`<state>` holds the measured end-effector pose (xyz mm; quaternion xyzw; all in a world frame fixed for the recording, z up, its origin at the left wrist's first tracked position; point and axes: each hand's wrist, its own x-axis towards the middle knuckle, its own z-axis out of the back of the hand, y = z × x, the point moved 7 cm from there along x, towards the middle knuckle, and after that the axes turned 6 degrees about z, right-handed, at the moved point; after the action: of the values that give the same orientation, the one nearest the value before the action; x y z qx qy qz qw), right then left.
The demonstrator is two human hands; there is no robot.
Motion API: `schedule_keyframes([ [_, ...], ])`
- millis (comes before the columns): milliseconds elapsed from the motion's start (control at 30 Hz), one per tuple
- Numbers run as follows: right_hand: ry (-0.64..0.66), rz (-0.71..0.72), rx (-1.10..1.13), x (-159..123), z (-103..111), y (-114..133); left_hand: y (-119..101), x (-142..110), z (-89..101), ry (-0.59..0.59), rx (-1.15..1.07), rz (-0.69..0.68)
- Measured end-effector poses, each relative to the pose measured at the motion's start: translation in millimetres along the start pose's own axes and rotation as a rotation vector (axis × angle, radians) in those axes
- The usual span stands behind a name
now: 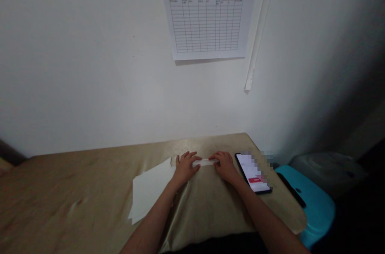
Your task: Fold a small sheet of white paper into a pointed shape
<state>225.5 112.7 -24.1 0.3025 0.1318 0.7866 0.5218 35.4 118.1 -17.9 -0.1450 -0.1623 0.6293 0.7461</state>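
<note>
Head view: the left hand (pixel 184 168) and the right hand (pixel 225 165) appear to pinch the 2 ends of a narrow white strip (pixel 207 162), thumbs on its near side and fingers on its far side. The strip lies nearer the surface's (pixel 90 194) far edge than its near edge, left of the far right corner; holding both ends probably keeps it straight and flat. White sheets (pixel 153 194) lie left of the strip, perhaps so they stay within reach. A phone (pixel 254 174) rests along the right edge, apparently kept beyond the hands' working space.
</note>
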Motion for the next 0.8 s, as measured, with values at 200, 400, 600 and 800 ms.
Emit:
schedule_keyframes([
  [200,-0.026,0.065,0.007,-2.1,2.5,6.7,-3.2,-1.3,0.6,-0.046,0.009,-0.017],
  [400,-0.046,0.11,0.007,-1.6,2.5,9.4,-3.4,-0.3,0.2,-0.078,0.009,-0.038],
  [600,-0.1,0.124,-0.008,2.2,5.2,10.5,-11.1,-2.0,4.0,-0.108,0.004,-0.106],
  [800,-0.128,0.123,-0.032,2.8,8.0,10.7,-22.3,-5.6,6.8,-0.113,0.002,-0.175],
])
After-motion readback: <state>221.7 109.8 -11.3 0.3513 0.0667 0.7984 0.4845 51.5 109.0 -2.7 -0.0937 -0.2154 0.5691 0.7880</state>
